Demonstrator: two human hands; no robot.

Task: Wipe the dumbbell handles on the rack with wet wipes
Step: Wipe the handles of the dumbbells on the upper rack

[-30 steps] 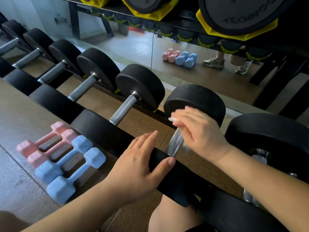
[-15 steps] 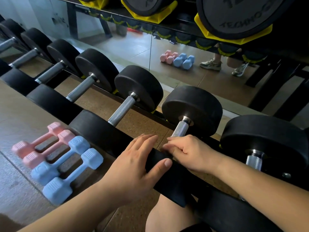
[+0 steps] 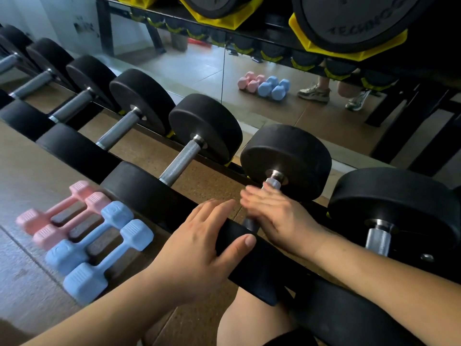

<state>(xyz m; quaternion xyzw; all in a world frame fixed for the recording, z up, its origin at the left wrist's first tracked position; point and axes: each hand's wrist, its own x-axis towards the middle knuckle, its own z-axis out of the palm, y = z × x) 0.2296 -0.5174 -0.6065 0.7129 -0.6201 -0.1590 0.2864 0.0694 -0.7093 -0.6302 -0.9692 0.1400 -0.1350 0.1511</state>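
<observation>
A black dumbbell lies on the rack with its far head (image 3: 287, 156) toward the mirror. My right hand (image 3: 277, 216) wraps round its knurled steel handle (image 3: 273, 183), blurred with motion; only the far end of the handle shows above my fingers. No wet wipe shows; anything under my palm is hidden. My left hand (image 3: 199, 248) rests on the same dumbbell's near head (image 3: 249, 268), fingers straight on top and thumb on the front face.
More black dumbbells line the rack: one handle (image 3: 180, 161) to the left, another (image 3: 378, 238) to the right. Small pink (image 3: 62, 216) and blue (image 3: 99, 245) dumbbells lie on the floor at left. A mirror (image 3: 199, 66) stands behind, heavy dumbbells in yellow cradles (image 3: 349, 46) overhead.
My right hand slid from the handle's far part down to its near end, and now has moved back up toward the far head. My left hand has stayed on the near head.
</observation>
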